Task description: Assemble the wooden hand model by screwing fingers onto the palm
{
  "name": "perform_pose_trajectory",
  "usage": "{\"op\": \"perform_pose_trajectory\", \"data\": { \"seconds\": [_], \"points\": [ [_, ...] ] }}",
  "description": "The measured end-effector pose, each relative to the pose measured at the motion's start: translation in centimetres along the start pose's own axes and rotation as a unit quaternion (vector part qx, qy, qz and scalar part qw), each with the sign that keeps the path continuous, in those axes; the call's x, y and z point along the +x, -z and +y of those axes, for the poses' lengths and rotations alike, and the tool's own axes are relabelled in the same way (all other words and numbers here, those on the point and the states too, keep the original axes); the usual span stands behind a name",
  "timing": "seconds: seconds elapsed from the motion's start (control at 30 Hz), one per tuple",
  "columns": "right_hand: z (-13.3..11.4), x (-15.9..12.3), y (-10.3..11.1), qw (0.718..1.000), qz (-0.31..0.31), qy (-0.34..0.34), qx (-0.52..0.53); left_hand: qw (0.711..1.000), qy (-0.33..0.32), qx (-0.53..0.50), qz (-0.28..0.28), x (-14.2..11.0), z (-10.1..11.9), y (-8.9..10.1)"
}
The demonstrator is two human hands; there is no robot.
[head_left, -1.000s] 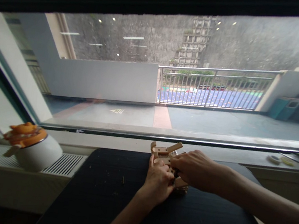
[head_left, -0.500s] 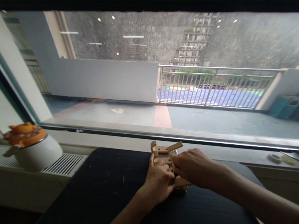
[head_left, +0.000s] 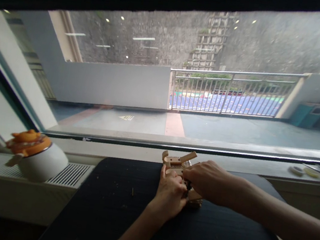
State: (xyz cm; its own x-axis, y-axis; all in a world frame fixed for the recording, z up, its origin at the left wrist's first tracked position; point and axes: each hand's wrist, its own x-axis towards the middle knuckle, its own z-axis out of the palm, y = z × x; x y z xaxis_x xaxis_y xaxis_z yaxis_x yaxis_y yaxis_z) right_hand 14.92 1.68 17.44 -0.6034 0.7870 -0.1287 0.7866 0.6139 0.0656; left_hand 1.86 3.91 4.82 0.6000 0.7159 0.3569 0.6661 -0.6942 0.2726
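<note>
A small wooden assembly (head_left: 175,161) of pale pieces with dark holes lies near the far edge of the black table (head_left: 98,211). One wooden strip slants up and away at its far right. My left hand (head_left: 169,193) is closed around the near left side of the assembly. Over its right side is my right hand (head_left: 209,180), with the fingers pinched together. Something dark and thin shows below those fingers, but I cannot make out what they hold. A tiny thin piece (head_left: 133,191), perhaps a screw, rests on the table left of my hands, among light crumbs.
On the slatted ledge at the left stands a white pot (head_left: 45,161) with an orange animal-shaped lid. Two tape rolls (head_left: 296,171) lie on the right of the window sill (head_left: 249,163). A large window (head_left: 140,89) rises behind the table.
The view has shifted very slightly. My right hand has turned a little over the assembly, and more of the dark thin thing shows below its fingers. My left hand stays in place.
</note>
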Motion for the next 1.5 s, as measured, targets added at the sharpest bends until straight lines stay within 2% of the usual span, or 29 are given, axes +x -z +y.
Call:
{"op": "perform_pose_trajectory", "data": {
  "seconds": [0.4, 0.63, 0.77, 1.1, 1.23, 1.4, 1.5],
  "points": [
    [0.6, -0.2, -0.3, 0.998, -0.007, -0.057, -0.029, 1.0, 0.0, 0.019, -0.015, 0.1, 0.1, 0.2],
    [0.3, -0.5, 0.2, 1.0, -0.01, -0.022, -0.017, 1.0, 0.003, 0.008, -0.014, 0.1, 0.0, 0.0],
    [0.5, -0.1, 0.2, 0.999, -0.027, -0.027, -0.013, 1.0, 0.002, 0.012, -0.017, 0.0, -0.2, -0.2],
    [0.6, 0.0, -0.5, 0.998, -0.012, -0.044, -0.032, 1.0, -0.003, 0.018, -0.012, 0.0, -0.1, -0.1],
    [0.3, -0.2, 0.0, 0.998, -0.009, -0.047, -0.038, 1.0, -0.001, 0.013, -0.013, 0.0, 0.0, 0.0],
    [0.1, -0.6, 0.8, 1.0, -0.003, -0.006, -0.011, 1.0, -0.002, 0.006, -0.009, 0.0, -0.1, -0.1],
    [0.2, -0.4, 0.8, 1.0, 0.003, -0.009, -0.005, 1.0, -0.003, 0.007, -0.012, 0.0, -0.2, -0.1]
  ]
}}
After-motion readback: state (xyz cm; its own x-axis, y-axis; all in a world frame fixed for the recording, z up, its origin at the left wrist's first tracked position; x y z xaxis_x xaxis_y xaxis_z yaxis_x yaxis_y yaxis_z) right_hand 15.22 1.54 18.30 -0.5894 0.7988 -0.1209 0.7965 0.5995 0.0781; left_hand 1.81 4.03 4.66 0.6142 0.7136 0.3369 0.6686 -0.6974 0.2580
